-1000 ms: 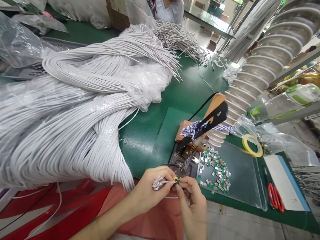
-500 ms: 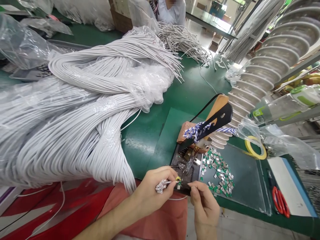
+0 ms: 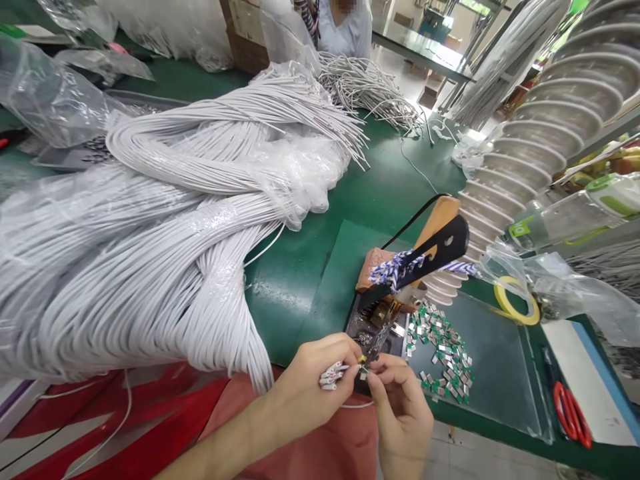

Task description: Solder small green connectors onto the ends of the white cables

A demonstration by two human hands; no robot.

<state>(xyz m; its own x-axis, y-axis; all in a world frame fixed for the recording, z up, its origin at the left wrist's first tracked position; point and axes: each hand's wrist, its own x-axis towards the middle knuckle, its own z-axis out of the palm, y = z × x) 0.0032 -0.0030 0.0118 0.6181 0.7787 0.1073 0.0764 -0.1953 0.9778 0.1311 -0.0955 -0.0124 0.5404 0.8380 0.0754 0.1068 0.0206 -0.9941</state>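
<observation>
My left hand (image 3: 320, 373) is closed round several white cables (image 3: 331, 377), their cut ends showing between the fingers. At its fingertips is a small green and silver connector piece (image 3: 363, 375), with a bit of yellow beside it. My right hand (image 3: 403, 400) is pinched close to that piece; what lies between its fingertips is too small to make out. Just beyond both hands stands a dark tray (image 3: 356, 320) with a metal fixture, a brick block (image 3: 373, 265) and a black and wooden handle piece (image 3: 443, 247) tied with blue and white cord.
Large bundles of white cable (image 3: 150, 287) cover the left. Small green and silver connectors (image 3: 445, 347) lie right of the tray. Farther right are yellow tape (image 3: 531, 313), red-handled scissors (image 3: 573, 413) and a ribbed hose (image 3: 540, 127). A person (image 3: 345, 30) sits opposite.
My right hand has moved left and its fingertips have come up to the connector piece at my left fingertips. The view has shifted slightly.
</observation>
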